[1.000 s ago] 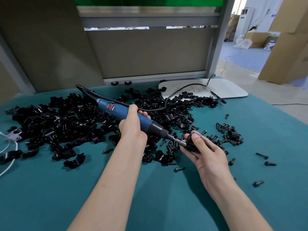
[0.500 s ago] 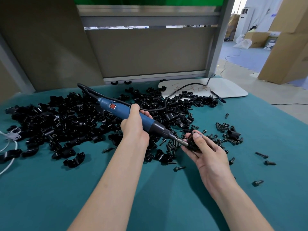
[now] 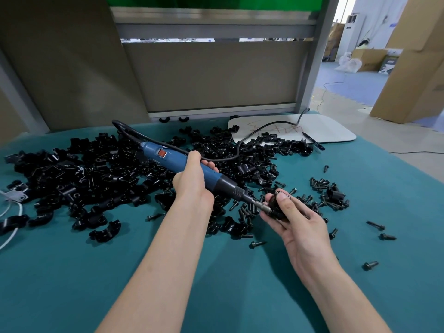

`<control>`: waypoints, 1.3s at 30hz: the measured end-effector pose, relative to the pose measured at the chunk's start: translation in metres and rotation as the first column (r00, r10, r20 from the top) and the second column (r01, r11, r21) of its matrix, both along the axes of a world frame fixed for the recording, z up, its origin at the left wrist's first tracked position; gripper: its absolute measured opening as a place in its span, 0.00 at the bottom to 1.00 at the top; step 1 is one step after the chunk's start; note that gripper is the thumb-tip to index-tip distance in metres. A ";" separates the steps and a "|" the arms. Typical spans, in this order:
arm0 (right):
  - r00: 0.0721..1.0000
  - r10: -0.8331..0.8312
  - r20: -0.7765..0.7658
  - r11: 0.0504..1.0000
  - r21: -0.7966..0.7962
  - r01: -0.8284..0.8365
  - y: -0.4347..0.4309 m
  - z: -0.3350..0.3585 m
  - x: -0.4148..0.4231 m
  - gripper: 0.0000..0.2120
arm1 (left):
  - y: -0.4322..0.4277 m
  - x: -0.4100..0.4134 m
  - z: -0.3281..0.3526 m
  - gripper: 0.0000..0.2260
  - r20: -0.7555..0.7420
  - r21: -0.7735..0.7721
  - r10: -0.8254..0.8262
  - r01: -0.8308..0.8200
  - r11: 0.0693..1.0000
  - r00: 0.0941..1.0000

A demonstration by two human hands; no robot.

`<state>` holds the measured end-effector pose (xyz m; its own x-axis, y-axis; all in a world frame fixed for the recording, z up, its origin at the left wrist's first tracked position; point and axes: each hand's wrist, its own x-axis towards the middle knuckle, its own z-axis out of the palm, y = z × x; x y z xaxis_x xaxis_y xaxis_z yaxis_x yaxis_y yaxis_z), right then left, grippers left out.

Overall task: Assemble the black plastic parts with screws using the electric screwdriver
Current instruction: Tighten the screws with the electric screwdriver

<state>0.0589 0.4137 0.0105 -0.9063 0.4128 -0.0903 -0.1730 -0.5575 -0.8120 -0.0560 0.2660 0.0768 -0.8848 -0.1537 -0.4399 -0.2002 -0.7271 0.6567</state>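
Black plastic part (image 3: 275,205) was pinched in the right hand (image 3: 300,227); the left hand (image 3: 192,182) gripped the electric screwdriver (image 3: 168,156), best held square to it.

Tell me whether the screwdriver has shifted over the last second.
No. The screwdriver keeps its place relative to the white board behind it, tip still on the black part in the right hand.
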 end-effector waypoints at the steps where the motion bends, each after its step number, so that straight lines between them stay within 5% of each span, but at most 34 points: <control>1: 1.000 -0.002 -0.007 1.000 0.020 0.002 0.000 0.000 0.000 0.17 | 0.000 0.000 0.000 0.06 0.004 -0.006 0.003 -0.003 1.000 1.000; 9: 1.000 0.010 -0.004 0.891 0.454 -0.007 -0.007 -0.003 0.002 0.26 | -0.010 -0.009 -0.012 0.10 0.115 -0.065 0.006 0.001 0.998 0.993; 17: 0.999 0.020 -0.040 0.978 0.207 -0.012 -0.007 0.005 0.003 0.17 | -0.027 -0.015 -0.005 0.08 0.135 -0.192 0.077 -0.050 0.980 0.988; 23: 0.999 0.034 0.004 0.997 0.064 -0.035 -0.005 0.006 0.005 0.10 | -0.022 0.008 0.008 0.19 0.005 -0.340 0.048 -0.044 0.939 0.999; 26: 0.998 0.068 -0.006 0.994 0.090 -0.067 -0.006 0.006 0.007 0.08 | -0.018 0.036 0.002 0.22 -0.213 -0.676 0.030 -0.169 0.717 0.977; 29: 0.995 0.097 0.024 0.971 0.219 -0.100 -0.009 0.006 0.010 0.07 | -0.013 0.072 -0.014 0.11 -0.472 -0.807 -0.294 -0.272 0.524 0.831; 32: 0.986 0.164 -0.006 0.946 0.284 -0.155 -0.013 0.011 0.017 0.09 | 0.000 0.102 -0.035 0.06 -0.358 -0.917 -0.636 -0.129 0.378 0.683; 39: 0.995 0.103 -0.017 0.960 0.263 -0.095 0.000 0.023 0.064 0.13 | 0.012 0.143 -0.023 0.11 -0.248 -0.964 -0.814 -0.217 0.154 0.525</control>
